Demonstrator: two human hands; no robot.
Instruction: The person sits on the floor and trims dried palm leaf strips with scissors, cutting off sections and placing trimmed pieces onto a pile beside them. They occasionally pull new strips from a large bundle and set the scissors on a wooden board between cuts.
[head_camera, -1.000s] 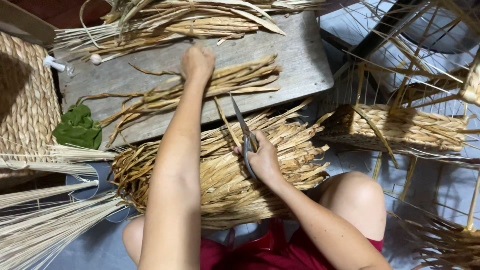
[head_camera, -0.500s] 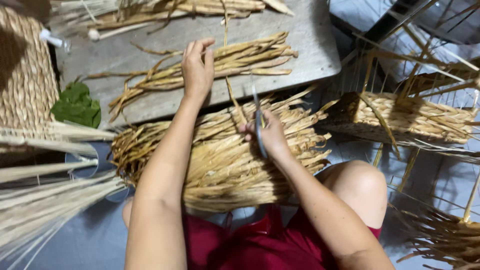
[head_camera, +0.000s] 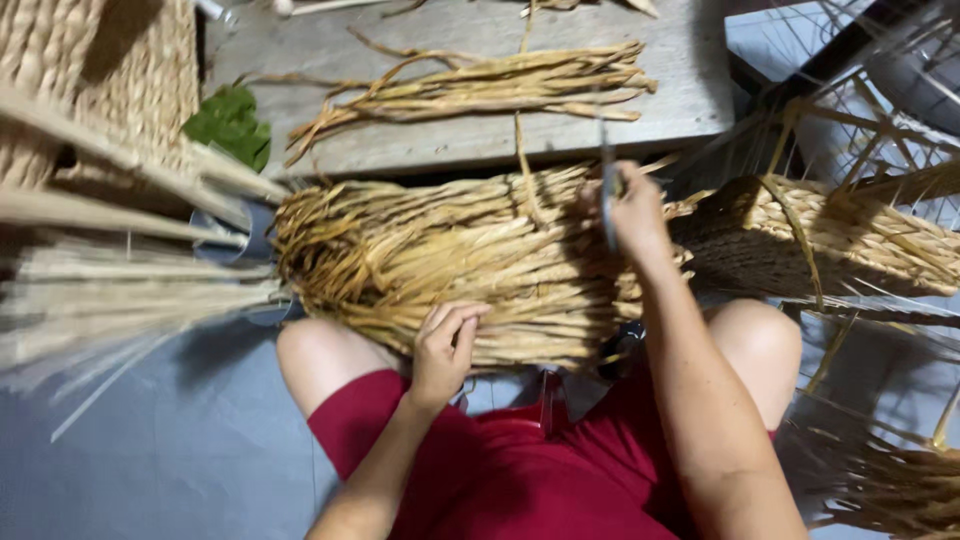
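One big bundle of dried straw (head_camera: 450, 265) resting across the lap, within easy reach. Left hand (head_camera: 447, 345) curled loosely on its near edge, steadying. Right hand (head_camera: 632, 208) pinching scissors (head_camera: 607, 190) upright over the far edge, below the counter (head_camera: 680, 80).

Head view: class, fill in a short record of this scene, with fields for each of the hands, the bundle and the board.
left hand: fingers curled on the near edge of the straw bundle
right hand: raised over the bundle, gripping scissors
bundle: lies across the lap
board: grey wood, carries a smaller sheaf
beside: woven basket, green leaves
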